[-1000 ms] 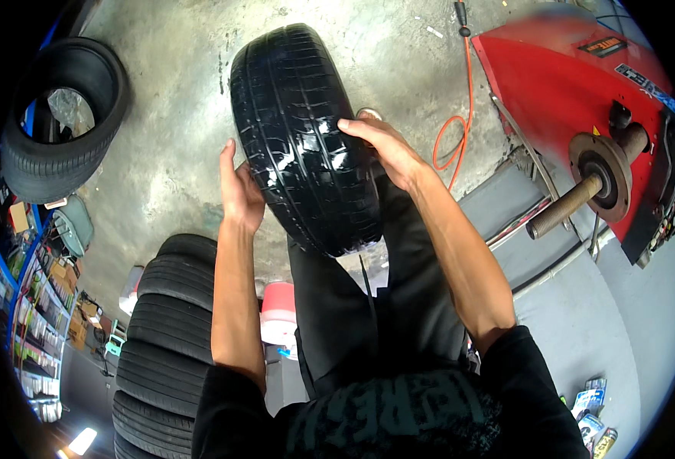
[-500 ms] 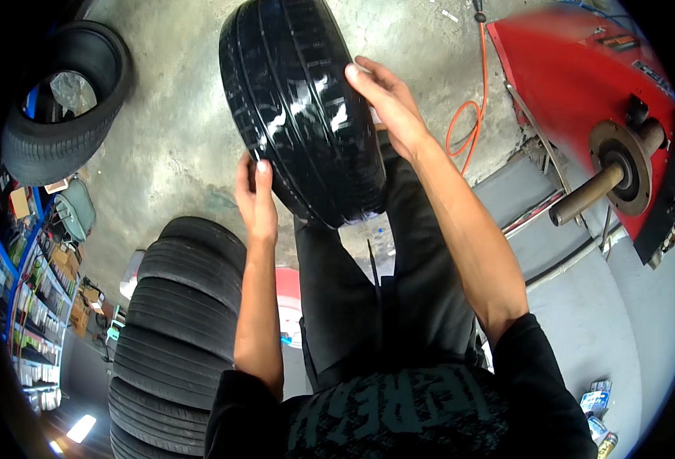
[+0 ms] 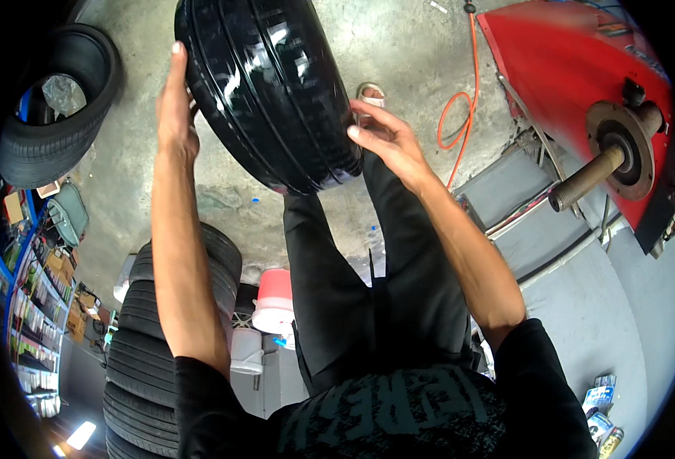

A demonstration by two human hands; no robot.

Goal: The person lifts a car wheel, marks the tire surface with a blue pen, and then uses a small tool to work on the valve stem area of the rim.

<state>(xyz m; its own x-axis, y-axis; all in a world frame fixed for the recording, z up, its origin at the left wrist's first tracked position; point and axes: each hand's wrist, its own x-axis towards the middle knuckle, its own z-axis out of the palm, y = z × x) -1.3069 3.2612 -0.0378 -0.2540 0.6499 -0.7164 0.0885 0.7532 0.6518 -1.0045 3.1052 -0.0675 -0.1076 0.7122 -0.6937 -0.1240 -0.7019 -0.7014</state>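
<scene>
A glossy, wet-looking black tyre (image 3: 265, 84) stands on its tread in front of my legs, its upper part cut off by the picture's edge. My left hand (image 3: 175, 111) lies against its left side, thumb pointing up along the shoulder and the other fingers partly hidden. On the lower right edge of the tyre rests my right hand (image 3: 391, 145), with thumb and fingers touching the sidewall. Both hands hold the tyre between them.
A stack of used tyres (image 3: 142, 336) rises at my left. Farther left is another tyre (image 3: 58, 149) with clear plastic inside. A red machine with a threaded shaft (image 3: 593, 180) stands at right, near an orange hose (image 3: 471, 99). A pink bucket (image 3: 274, 294) sits by my left leg.
The tyre has shifted left and slightly away from me. My left hand has moved up and left along its side; my right hand has slid lower on its right edge.
</scene>
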